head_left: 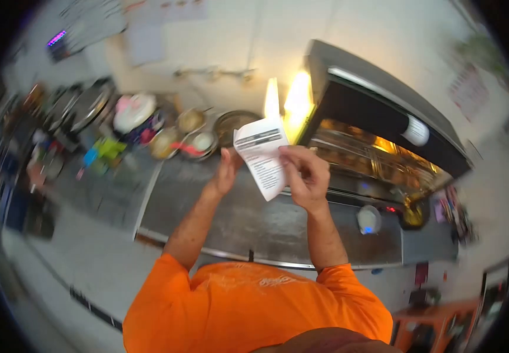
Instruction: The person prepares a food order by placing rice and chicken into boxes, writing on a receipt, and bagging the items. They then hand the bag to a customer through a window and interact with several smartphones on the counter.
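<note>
- Kitchen-type room, heavy fisheye view, everything tilted; pale wall behind with papers pinned to it.
- Steel counter runs across the middle, surface worn and bare near the person.
- Black-hooded warming cabinet sits at the right end of the counter, lit yellow-orange inside, trays visible but contents too blurred to name.
- Strong glare at the cabinet's left edge, right behind the paper.
- Person in orange shirt stands at the counter's near edge, both forearms raised over it.
- Printed slip, white, receipt-like, dark band of print near the top, lines of text below; unreadable at this size.
- Slip is held up in the air above the counter, between the two hands, tilted, not touching the surface.
- Right hand: fingers curled, pinching the slip's right edge.
- Left hand: fingers mostly straight, at the slip's left edge; contact hidden, cannot tell whether it grips.
- Metal bowls clustered on the counter's far left, just beyond the left hand, one with something red across it.
- Round pan next to them, behind the slip.
- Small white container on the counter right of the right forearm, near the cabinet front.
- Cluttered shelf area far left, colourful items, too blurred to sort.
</note>
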